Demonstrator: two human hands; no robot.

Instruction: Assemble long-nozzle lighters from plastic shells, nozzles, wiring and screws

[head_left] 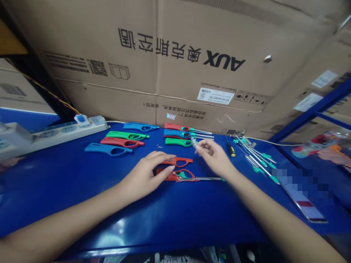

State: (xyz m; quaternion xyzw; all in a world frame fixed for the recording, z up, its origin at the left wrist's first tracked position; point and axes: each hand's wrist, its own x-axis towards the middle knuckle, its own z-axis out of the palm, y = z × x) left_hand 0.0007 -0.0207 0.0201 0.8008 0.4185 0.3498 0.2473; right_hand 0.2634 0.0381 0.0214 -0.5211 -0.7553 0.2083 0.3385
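Spread over two red lighter handle halves, my left hand (149, 170) has its fingertips on the upper red half (185, 161) and its thumb at the lower one. The lower red half (172, 176) has a green trigger (182, 175), thin wires and a metal lighter tube (208, 178) lying in it, pointing right. My palm hides the left ends of both. Pinched between the thumb and fingers of my right hand (212, 155) is a small clear and silvery part (194, 142), held above the table just right of the green lighter handle (177, 142); its kind is too small to tell.
Blue, green and red handle shells (123, 142) lie at left; red and blue lighters (178, 134) with tubes sit at back. Several metal tubes with green ends (256, 160), a screwdriver (231, 148) and a phone (304, 204) are at right. A power strip (65, 129) and large carton (164, 73) stand behind.
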